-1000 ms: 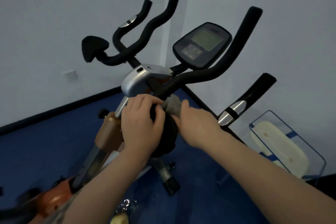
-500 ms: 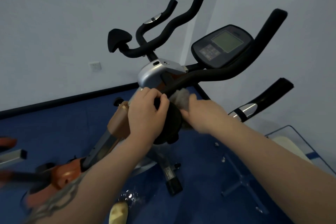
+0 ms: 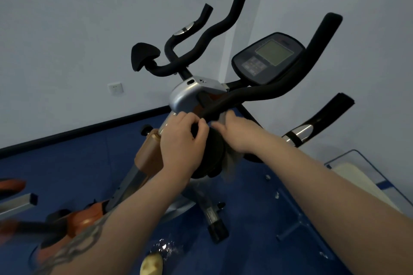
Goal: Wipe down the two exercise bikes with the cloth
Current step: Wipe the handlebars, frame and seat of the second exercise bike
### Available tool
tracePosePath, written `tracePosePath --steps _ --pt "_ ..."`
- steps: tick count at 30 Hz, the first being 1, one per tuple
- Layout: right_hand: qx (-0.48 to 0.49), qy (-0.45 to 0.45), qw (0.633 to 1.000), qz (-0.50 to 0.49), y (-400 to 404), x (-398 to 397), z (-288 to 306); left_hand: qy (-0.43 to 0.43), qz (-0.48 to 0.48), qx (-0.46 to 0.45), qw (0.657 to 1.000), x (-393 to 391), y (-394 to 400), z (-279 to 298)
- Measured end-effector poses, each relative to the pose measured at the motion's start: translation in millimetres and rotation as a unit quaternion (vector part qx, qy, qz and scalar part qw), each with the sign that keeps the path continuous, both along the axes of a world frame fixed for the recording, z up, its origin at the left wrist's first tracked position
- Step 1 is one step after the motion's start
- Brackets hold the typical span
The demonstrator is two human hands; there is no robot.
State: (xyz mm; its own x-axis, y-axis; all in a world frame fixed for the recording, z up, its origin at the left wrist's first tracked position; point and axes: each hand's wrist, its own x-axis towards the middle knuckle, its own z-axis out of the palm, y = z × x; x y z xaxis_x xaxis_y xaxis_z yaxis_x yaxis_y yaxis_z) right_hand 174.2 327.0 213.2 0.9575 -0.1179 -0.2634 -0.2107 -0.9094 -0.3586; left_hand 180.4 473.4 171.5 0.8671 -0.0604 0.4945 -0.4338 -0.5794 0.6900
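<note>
At the centre of the frame, the left hand (image 3: 182, 143) curls its fingers round a black round pad (image 3: 212, 152) on the exercise bike (image 3: 185, 96). Just right of it, the right hand (image 3: 238, 134) clutches a grey cloth (image 3: 231, 163) against the pad, the cloth hanging blurred below the wrist. The bike's screen (image 3: 268, 58) sits at upper right, above the blue floor (image 3: 73, 163).

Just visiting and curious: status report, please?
Left hand grips black pad on bike handlebar. Right hand presses grey cloth against it. Nothing in the way.
</note>
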Motion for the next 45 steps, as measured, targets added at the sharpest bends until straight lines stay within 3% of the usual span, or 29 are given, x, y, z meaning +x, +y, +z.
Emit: tracePosePath --steps 2,6,8,11,15,18,21,25,27,31,34,37,41,42,45 --pt "-0.058 -0.001 0.998 0.033 -6.5 -19.3 -5.4 -0.001 -0.005 -0.006 1.000 0.1 0.1 -0.6" --pt "-0.013 0.096 0.995 0.031 -4.6 -0.5 4.1 -0.002 -0.010 -0.008 1.000 1.9 -0.2 -2.7" --pt "0.011 0.055 0.998 0.009 1.0 11.4 7.5 -0.001 -0.014 -0.009 1.000 2.4 1.4 -3.0" --pt "-0.022 -0.011 0.998 0.057 -6.8 -9.6 -2.7 0.006 -0.023 -0.012 1.000 0.8 1.7 -2.2" --pt "-0.033 0.048 0.995 0.084 -22.3 -13.2 2.3 -0.007 -0.029 -0.016 0.999 2.2 1.5 -2.5" --pt "0.066 0.035 0.997 0.017 -8.9 12.6 1.2 -0.013 -0.031 -0.019 0.999 3.1 2.3 -3.6" --pt "0.048 0.007 0.999 0.008 -4.8 4.7 -1.0 -0.012 -0.038 -0.018 0.999 1.8 2.9 -2.1" --pt "0.008 0.119 0.990 0.073 -30.8 -25.4 10.2 -0.008 -0.047 -0.019 0.999 3.4 3.3 -1.8" --pt "-0.005 0.107 0.991 0.081 -28.7 -15.6 8.7 0.005 -0.049 -0.018 0.999 4.2 2.9 -2.9" --pt "0.074 0.017 0.997 -0.001 -8.1 11.3 1.0 0.072 -0.046 -0.098 0.991 2.5 3.9 -4.9" --pt "0.024 0.032 0.999 0.019 -15.4 6.9 -8.0 0.107 -0.050 -0.156 0.981 2.3 5.8 -8.2" --pt "0.022 0.059 0.998 0.013 -18.7 15.5 -6.1 0.078 -0.046 -0.120 0.989 2.3 5.3 -8.5" --pt "0.128 0.029 0.991 -0.022 -7.2 20.7 2.2 0.037 -0.063 -0.061 0.995 4.4 5.2 -1.4" --pt "0.112 0.022 0.993 -0.019 -5.6 11.5 3.3 0.020 -0.074 -0.033 0.997 5.2 6.9 0.2" --pt "-0.067 0.052 0.994 0.069 -13.1 -28.9 13.5 -0.045 -0.107 0.097 0.989 12.8 8.2 11.4"
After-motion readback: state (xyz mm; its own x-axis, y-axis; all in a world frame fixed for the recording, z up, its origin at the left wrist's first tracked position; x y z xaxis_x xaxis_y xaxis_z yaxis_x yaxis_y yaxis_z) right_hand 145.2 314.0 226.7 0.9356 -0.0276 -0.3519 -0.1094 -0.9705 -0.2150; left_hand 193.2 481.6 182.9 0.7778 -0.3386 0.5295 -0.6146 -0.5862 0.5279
